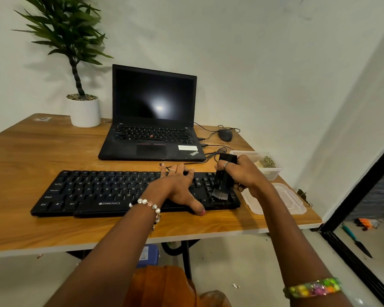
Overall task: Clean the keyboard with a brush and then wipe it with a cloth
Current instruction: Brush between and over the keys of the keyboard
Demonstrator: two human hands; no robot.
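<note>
Both forearms reach forward. The left hand lies flat, palm down, fingers straight and spread, thumb out toward the body. The right hand has its fingers curled in a grip.

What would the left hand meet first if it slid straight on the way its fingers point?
Probably the thin black cable just past the black keyboard's far edge, then the open black laptop. The left hand lies flat on the keys; depth is uncertain.
</note>
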